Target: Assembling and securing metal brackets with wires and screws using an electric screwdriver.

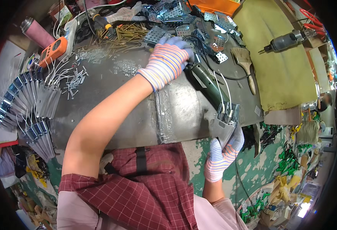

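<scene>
My right hand [223, 158], in a striped knit glove, is closed on the lower end of a flat grey metal part [223, 130] with a blue perforated bracket and two white wires at its top. This part is held at the table's front edge, beside a dark green handheld power tool [206, 82] lying on the tabletop. My left hand [168, 57], gloved alike, reaches to the far middle with bent fingers. It is against a perforated metal bracket [155, 36] at the edge of a pile; its fingertips are hidden, so I cannot tell whether it grips anything.
Similar wired metal parts [26, 96] stand fanned out at left, near loose screws [75, 81] and small nuts [127, 67]. Brass-coloured rods [128, 34] lie behind. A brush [243, 61] and a grey power tool [283, 41] are at right. A cord [233, 78] crosses the table.
</scene>
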{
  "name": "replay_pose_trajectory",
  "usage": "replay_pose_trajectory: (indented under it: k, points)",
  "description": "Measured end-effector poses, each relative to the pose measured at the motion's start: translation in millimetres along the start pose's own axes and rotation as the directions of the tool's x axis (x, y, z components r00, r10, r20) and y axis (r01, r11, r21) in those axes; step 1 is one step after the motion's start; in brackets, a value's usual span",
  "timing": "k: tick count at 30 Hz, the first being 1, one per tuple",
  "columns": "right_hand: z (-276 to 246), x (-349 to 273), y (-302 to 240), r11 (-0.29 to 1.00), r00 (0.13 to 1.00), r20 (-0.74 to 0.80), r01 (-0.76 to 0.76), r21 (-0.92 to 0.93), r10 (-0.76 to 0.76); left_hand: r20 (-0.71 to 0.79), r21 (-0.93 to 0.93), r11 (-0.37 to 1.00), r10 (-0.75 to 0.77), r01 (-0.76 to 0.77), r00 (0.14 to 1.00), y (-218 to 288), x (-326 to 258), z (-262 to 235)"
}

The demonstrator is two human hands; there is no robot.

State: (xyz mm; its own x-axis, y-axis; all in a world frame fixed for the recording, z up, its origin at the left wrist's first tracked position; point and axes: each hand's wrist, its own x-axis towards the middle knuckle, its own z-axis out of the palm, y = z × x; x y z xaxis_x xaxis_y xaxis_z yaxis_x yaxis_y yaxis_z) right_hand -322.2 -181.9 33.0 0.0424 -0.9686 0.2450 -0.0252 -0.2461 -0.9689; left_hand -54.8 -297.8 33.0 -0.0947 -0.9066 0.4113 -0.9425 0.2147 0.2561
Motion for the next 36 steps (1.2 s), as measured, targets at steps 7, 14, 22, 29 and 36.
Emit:
replay_pose_trajectory:
  k: [7, 14, 22, 29, 36]
  points:
    - [13, -2, -10, 0.999, 1.000, 0.002, -0.019, 0.050, 0.018, -0.300, -0.059, 0.998, -0.048, 0.031, 0.953, 11, -3, -7]
    - [14, -3, -11, 0.992, 0.997, -0.042, -0.062, 0.109, 0.067, 0.174, -0.948, 0.160, -0.465, 0.276, 0.868, 52, -47, -86]
    - [38, -6, -17, 0.879, 0.944, 0.249, -0.301, 0.370, 0.219, 0.182, 0.061, 0.967, -0.256, 0.249, 0.949, 22, -185, -97]
    - [62, -16, -18, 0.813, 0.871, 0.417, -0.431, 0.391, 0.261, 0.046, -0.160, 0.872, -0.462, 0.463, 0.886, 25, -216, -98]
    - [89, -25, -26, 0.536, 0.687, 0.663, -0.695, 0.480, 0.298, 0.084, -0.831, 0.288, -0.781, 0.476, 0.619, 54, -199, -87]
